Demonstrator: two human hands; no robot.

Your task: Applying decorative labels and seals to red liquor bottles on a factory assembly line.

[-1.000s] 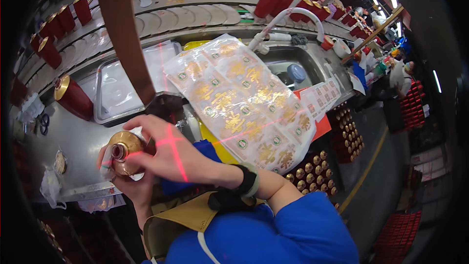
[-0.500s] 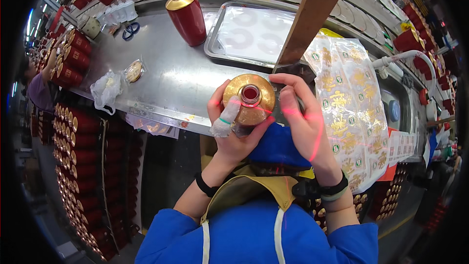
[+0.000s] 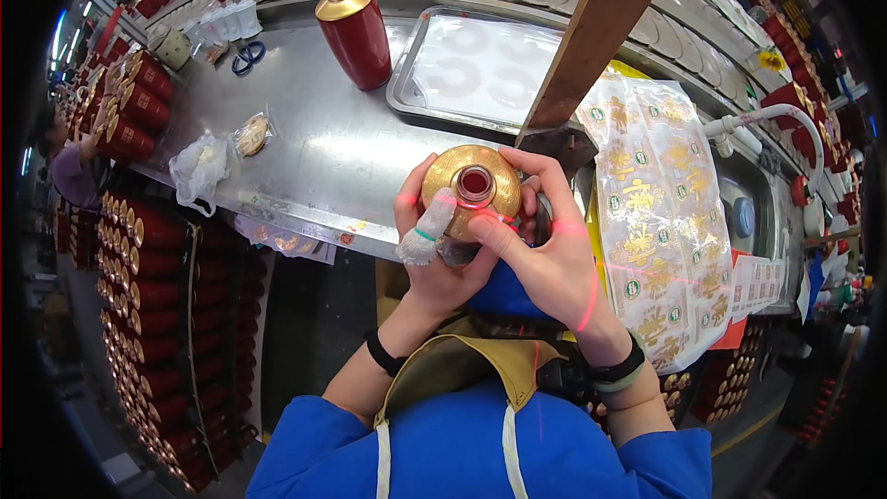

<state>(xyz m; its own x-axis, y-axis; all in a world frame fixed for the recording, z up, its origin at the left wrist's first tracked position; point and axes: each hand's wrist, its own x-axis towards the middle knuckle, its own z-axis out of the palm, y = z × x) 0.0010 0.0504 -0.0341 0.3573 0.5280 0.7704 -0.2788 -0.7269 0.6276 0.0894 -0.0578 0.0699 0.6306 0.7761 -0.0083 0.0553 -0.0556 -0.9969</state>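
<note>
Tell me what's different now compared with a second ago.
The gold-topped bottle came from the person's left side to the middle; the left hand and right hand now cup it, neck up. The red bottle and metal tray stayed on the steel bench.

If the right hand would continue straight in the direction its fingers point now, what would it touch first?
The right hand already lies on the gold-shouldered bottle. Beyond it, probably the left hand across the bottle; depth is unclear.
</note>
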